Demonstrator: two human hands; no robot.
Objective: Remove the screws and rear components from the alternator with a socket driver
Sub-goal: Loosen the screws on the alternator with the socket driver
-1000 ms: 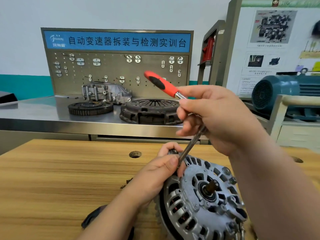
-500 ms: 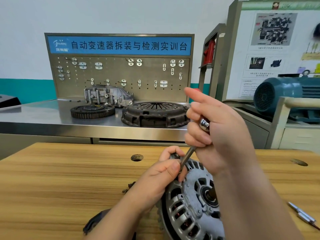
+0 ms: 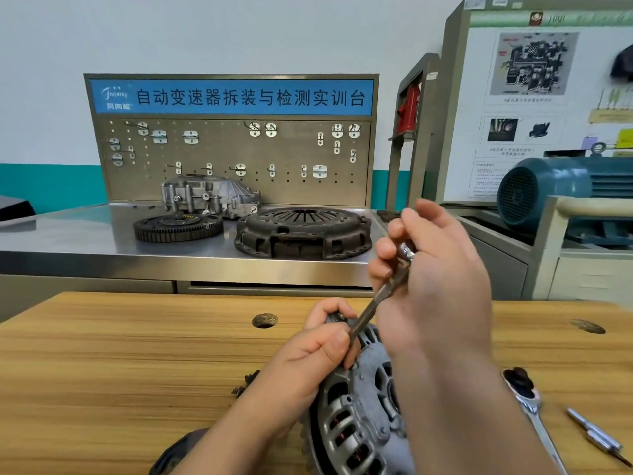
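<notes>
Alternator [image 3: 356, 416] on edge at front of wood bench [image 3: 102, 371], centre-right. Left hand [image 3: 308, 365] grips its top rim, fingers curled over, thumb beside driver [image 3: 373, 303] tip. Right hand [image 3: 435, 279] fingers wrapped round driver shaft, tip on alternator's top edge. Ratchet [image 3: 534, 409] and bits [image 3: 596, 437] lie on bench, right. Steel counter [image 3: 68, 241] behind carries flywheel [image 3: 178, 228], clutch cover [image 3: 303, 231], housing [image 3: 209, 197].

The alternator [image 3: 359, 406] housing: cast metal, matt grey, grainy; copper windings show through its slots. The socket driver [image 3: 380, 296] in my right hand [image 3: 435, 279]: dull knurled steel shaft, glossy chrome collar. Bench [image 3: 137, 354]: smooth matt wood, striped grain. Counter [image 3: 85, 241]: brushed stainless steel. Clutch cover [image 3: 301, 231]: dark, rusty iron.
</notes>
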